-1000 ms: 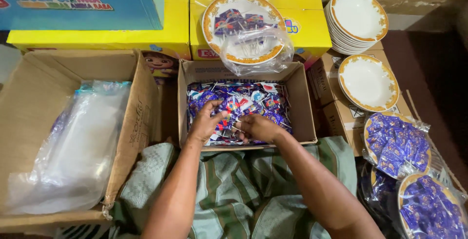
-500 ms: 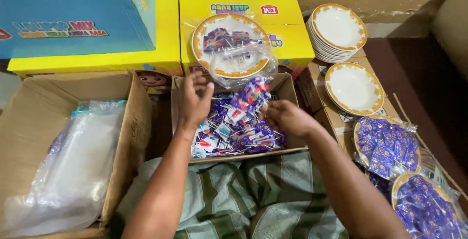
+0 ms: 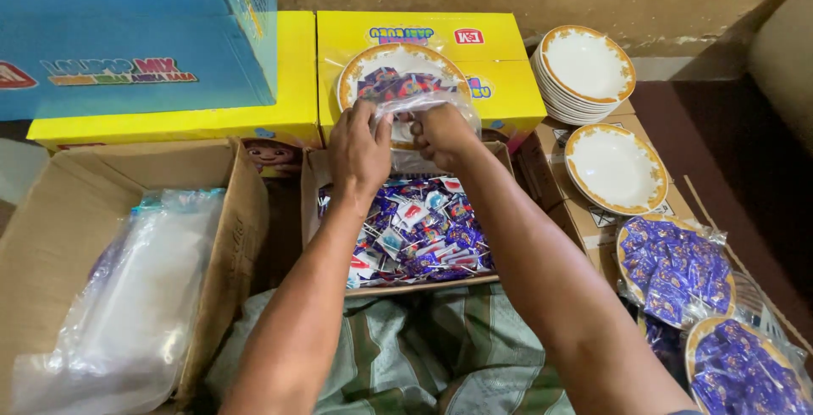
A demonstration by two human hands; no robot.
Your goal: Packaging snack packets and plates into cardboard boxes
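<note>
Clear plastic bag (image 3: 423,114) gripped by fingers of left hand (image 3: 360,148) and right hand (image 3: 442,134) | raised from candy box (image 3: 406,229) since earlier | held over filled plate (image 3: 391,76), at yellow carton's near edge.

I see my left hand (image 3: 360,151) and right hand (image 3: 442,135) pinching the clear plastic bag (image 3: 421,110) around a gold-rimmed plate of sweets (image 3: 391,83) on the yellow carton (image 3: 500,97). Below them sits an open cardboard box (image 3: 315,179) of wrapped candies (image 3: 419,233), with stacked white plates (image 3: 584,68) to the right.

2 hands (image 3: 360,148), 3 wrapped candy plates (image 3: 673,271), 2 yellow boxes (image 3: 423,38)
</note>
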